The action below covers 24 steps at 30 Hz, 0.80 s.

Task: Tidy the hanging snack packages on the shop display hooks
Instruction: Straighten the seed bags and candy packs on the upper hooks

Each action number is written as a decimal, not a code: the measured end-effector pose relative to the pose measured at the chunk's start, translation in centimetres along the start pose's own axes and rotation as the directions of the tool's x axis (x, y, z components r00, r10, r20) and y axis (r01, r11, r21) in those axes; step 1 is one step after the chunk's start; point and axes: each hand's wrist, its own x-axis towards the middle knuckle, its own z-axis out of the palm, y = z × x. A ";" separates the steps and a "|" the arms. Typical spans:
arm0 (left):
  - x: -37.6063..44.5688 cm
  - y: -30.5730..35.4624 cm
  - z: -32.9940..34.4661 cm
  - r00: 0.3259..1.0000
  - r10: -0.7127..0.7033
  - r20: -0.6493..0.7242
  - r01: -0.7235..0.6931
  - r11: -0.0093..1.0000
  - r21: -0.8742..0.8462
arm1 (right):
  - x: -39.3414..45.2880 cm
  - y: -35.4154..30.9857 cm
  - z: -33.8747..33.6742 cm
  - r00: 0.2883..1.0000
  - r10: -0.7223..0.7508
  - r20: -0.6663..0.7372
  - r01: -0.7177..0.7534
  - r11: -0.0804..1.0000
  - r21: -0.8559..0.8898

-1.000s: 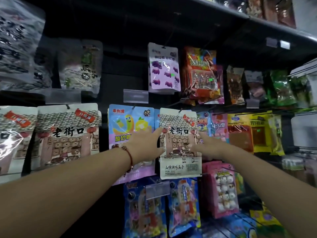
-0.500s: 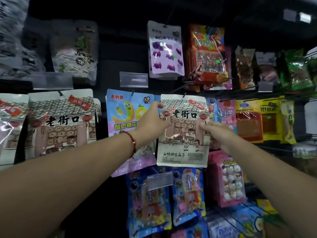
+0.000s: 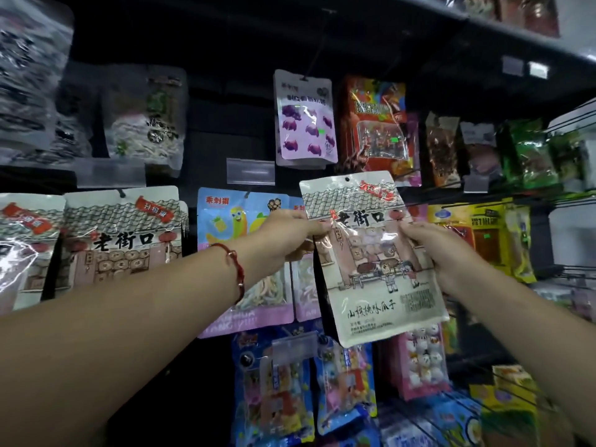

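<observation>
Hands hold one pale sunflower-seed packet [image 3: 371, 256] between them in front of the display. That packet bears a drawn old street front with a tiled roof, big black characters and a red banner at its top right corner. It tilts, its top leaning left, and the hang hole near its top edge shows no hook through it. The left hand [image 3: 287, 235] pinches the packet's left edge below the roof drawing, thumb on the front face. A red cord bracelet [image 3: 233, 262] circles that wrist. The right hand [image 3: 432, 250] grips the right edge at about the same height, thumb on the front and fingers curled behind.

Behind the left hand hangs a blue and pink packet with a cartoon banana [image 3: 238, 253], partly covered by the wrist. To the left hang two matching street-front packets [image 3: 119, 240], the nearer one on a hook. Above the held packet hangs a lilac packet with purple pieces [image 3: 304, 121], and just right of it a red and orange packet [image 3: 379, 124]. A clear price tag holder [image 3: 251, 171] sticks out between the rows. Below hang blue toy-candy packets [image 3: 277, 382] and a pink packet of small white round faces [image 3: 422, 362]. Yellow packets [image 3: 477, 233] hang at the right, beyond the right hand.
</observation>
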 end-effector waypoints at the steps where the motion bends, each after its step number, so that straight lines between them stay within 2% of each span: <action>1: -0.4 -0.2 -0.2 1.000 0.005 0.014 -0.005 1.000 0.018 | -0.4 0.2 -0.1 1.000 0.001 0.023 -0.002 1.000 0.007; 4: -1.7 -0.9 -1.2 0.999 -0.015 0.043 0.015 1.000 -0.004 | -2.3 0.7 0.6 0.998 0.022 0.054 -0.027 0.996 0.086; 9: -5.6 -2.1 -3.2 0.990 -0.129 0.062 0.139 0.967 -0.212 | -4.8 2.6 4.3 0.987 0.031 0.161 -0.061 0.981 0.186; 14: -9.4 -4.7 -6.2 0.978 -0.159 -0.133 0.117 0.953 -0.279 | -7.5 5.2 9.4 0.980 -0.005 0.197 -0.032 0.983 0.182; 17: -11.7 -7.0 -8.5 0.956 -0.174 -0.235 0.102 0.952 -0.288 | -8.6 6.4 12.0 0.965 0.031 0.259 -0.082 0.979 0.188; 24: -17.3 -10.6 -10.6 0.905 -0.297 -0.306 0.195 0.926 -0.322 | -11.0 7.4 17.5 0.940 0.039 0.339 -0.059 0.997 0.050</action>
